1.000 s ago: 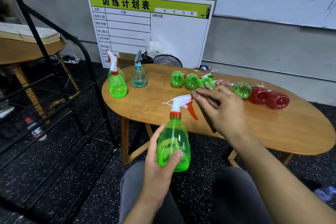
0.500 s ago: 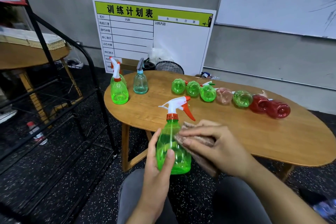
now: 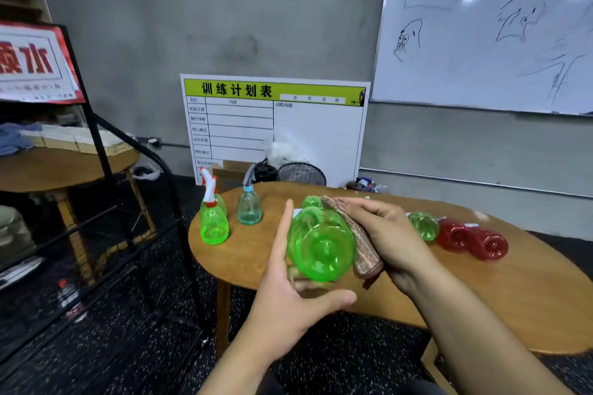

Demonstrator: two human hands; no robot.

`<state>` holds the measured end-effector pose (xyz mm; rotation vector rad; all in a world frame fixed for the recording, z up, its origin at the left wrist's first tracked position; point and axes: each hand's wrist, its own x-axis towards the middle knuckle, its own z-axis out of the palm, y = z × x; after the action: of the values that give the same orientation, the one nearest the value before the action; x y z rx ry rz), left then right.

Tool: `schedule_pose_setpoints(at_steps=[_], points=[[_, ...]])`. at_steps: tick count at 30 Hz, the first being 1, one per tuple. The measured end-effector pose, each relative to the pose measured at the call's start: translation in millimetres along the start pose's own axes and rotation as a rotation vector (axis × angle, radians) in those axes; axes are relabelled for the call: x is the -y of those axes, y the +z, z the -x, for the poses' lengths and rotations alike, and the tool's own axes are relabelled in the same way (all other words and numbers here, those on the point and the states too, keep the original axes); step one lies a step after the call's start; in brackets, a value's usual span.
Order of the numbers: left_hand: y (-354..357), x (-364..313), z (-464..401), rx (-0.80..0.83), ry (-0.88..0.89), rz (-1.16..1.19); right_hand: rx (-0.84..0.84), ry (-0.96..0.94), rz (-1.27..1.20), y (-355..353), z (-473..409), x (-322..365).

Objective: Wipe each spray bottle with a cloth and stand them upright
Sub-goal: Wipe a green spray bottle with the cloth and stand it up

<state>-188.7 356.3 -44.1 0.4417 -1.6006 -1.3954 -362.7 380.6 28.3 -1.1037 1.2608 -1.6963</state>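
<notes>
My left hand (image 3: 288, 295) cradled the green bottle (image 3: 321, 245) from below, thumb curled under it and forefinger straight up its left side, and the bottle was tipped so its round, ribbed base faced me, glossy see-through plastic, held in the air just before the tabletop's (image 3: 481, 292) near edge. My right hand (image 3: 388, 234) gripped the cloth (image 3: 362, 247), a brown speckled rag folded into a long pad, and pressed it flat against the bottle's right flank. At the tabletop's far left corner two bottles stood upright: a green sprayer (image 3: 214, 221) with a white and red trigger, and just beside it a pale blue bottle (image 3: 249, 207) with a grey trigger. Toward the right, a green bottle (image 3: 425, 226) and two red bottles (image 3: 471, 239) lay on their sides, bases toward me, touching in a row. Behind the warm wood-grain tabletop leaned a white planner board (image 3: 276, 125) headed 训练计划表 on a lime band. A sketched-on whiteboard (image 3: 487, 29) hung at right.
</notes>
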Motion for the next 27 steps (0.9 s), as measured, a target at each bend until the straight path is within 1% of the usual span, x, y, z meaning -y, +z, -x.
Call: schedule_pose_setpoints(at_steps=[1,3,4,6,8,9,11,12,14,16,17,20,24,27], points=[[3.6,-7.7,-7.0,-0.012,0.036,-0.061,-0.014,0.012,-0.049,-0.6,-1.5,6.8],[9.3,-24.6,-23.7,-0.066,0.14,-0.218,-0.042,-0.031,-0.078,-3.3,-0.9,24.3],[11.4,-32.9,-33.0,-0.097,0.194,-0.29,-0.067,-0.089,-0.051,-5.6,0.9,34.0],[13.3,-45.8,-49.6,-0.151,0.261,-0.392,-0.131,-0.275,0.059,-9.9,9.2,51.4],[17.8,-61.3,-62.7,-0.206,0.305,-0.409,-0.14,-0.549,0.196,-16.8,21.9,71.9],[20.7,-69.3,-67.7,-0.222,0.32,-0.394,-0.134,-0.683,0.305,-19.8,28.0,80.9],[27.0,-81.9,-73.9,-0.222,0.322,-0.352,-0.145,-0.874,0.602,-24.6,35.0,89.9],[30.5,-87.4,-75.7,-0.218,0.321,-0.338,-0.181,-0.93,0.726,-27.9,35.5,92.6],[36.9,-95.5,-77.2,-0.214,0.321,-0.366,-0.297,-0.963,0.855,-33.8,33.5,97.2],[42.3,-98.7,-77.9,-0.223,0.337,-0.447,-0.381,-0.981,0.885,-35.8,31.4,102.2],[45.5,-100.3,-78.1,-0.225,0.345,-0.467,-0.395,-0.999,0.886,-35.2,30.5,104.9],[54.7,-106.6,-78.8,-0.215,0.334,-0.471,-0.352,-1.024,0.882,-24.3,28.5,111.1],[57.2,-113.0,-84.3,-0.216,0.343,-0.448,-0.236,-1.053,0.935,-12.5,31.9,113.9],[48.5,-117.1,-88.8,-0.235,0.351,-0.441,-0.159,-1.054,0.992,-18.6,38.3,112.3]])
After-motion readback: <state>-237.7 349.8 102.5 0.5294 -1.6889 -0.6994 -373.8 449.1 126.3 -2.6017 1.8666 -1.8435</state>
